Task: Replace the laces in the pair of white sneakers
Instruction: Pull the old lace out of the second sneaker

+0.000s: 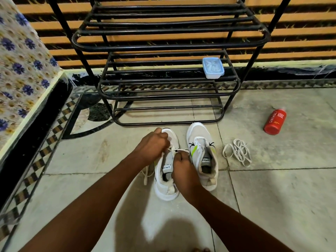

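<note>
Two sneakers (183, 160) sit side by side in front of the rack (169, 70), loose lace (238, 151) to their right, bottle (275, 121) further right.

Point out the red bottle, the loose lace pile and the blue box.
red bottle (275, 121), head view, middle of its body
loose lace pile (238, 152), head view, tangled centre
blue box (213, 67), head view, lid centre

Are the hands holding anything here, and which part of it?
Both hold the lace of the left sneaker: the left hand and the right hand each grip a stretch over the eyelets. The exact pinch spots are hidden.
</note>
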